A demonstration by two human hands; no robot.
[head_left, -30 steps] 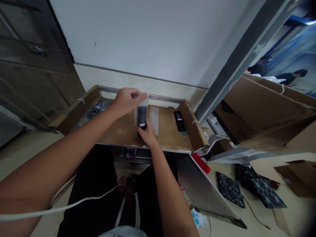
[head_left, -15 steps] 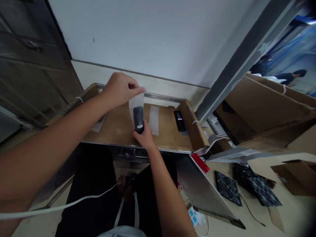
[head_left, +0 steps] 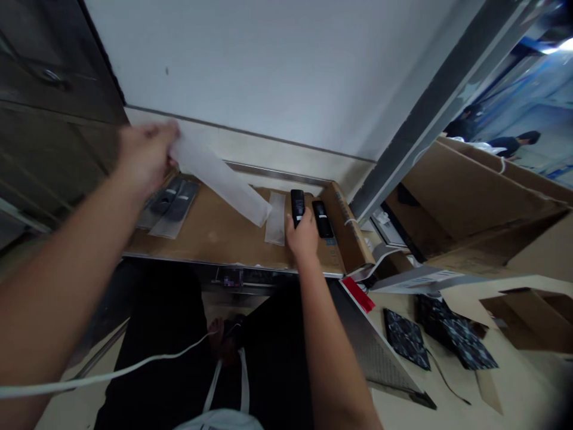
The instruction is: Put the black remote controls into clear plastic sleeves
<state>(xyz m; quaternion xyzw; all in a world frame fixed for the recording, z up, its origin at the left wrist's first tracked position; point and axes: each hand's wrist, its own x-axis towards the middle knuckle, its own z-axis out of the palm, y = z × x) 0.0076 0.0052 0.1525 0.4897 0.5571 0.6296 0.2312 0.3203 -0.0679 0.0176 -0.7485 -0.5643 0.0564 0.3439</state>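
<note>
My left hand [head_left: 147,152], blurred, is raised over the left back of the cardboard-lined tray [head_left: 215,233] and pinches one end of a translucent white sleeve [head_left: 224,182], which slants down to the right. My right hand [head_left: 304,236] is closed round the lower end of a black handheld device [head_left: 298,203]. Just right of it lies a second black device [head_left: 322,219]. A flat white sleeve [head_left: 275,218] rests left of my right hand. Two sleeved dark devices [head_left: 179,203] lie side by side at the tray's left end.
A folded cardboard wall [head_left: 347,221] edges the tray on the right. Beyond the grey post stands a large open carton [head_left: 483,203]. Dark patterned packages [head_left: 405,337] lie at the lower right. A white cable [head_left: 147,360] crosses my lap. People are visible in the far background.
My left hand has moved left with a sleeve that now hangs without a device. My right hand has shifted right with the black device, now outside the sleeve.
</note>
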